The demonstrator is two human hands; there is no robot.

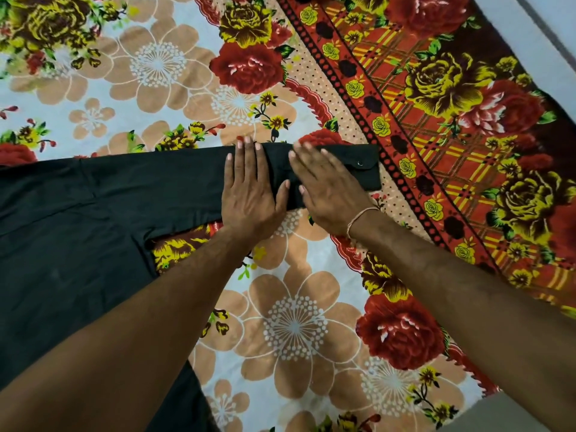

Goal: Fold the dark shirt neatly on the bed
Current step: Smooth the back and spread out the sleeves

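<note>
Bed is taking up nearly the whole view, covered by a thin printed sheet: peach outline flowers on pale blue in the middle, red and yellow roses, and a red-orange plaid border with a dotted band running diagonally on the right. A strip of pale floor is showing at top right. Shirt is lying flat on the sheet at left, plain dark matte woven cloth with a few soft creases, body running off the left and bottom edges. Its sleeve is stretching out to the right as a long flat band, ending in a squared cuff with a small shiny button. No labels or writing are readable anywhere. Left hand is lying palm-down on the sleeve, fingers straight and together, tips reaching the sleeve's far edge. Right hand is lying just beside it, nearer the cuff, fingers straight and slightly spread, a bit blurred, flat on the cloth. Neither hand is curling round or pinching anything; both are pressing flat. A thin thread band is sitting on the right wrist. Cuff is lying just right of the right fingertips, uncovered.
</note>
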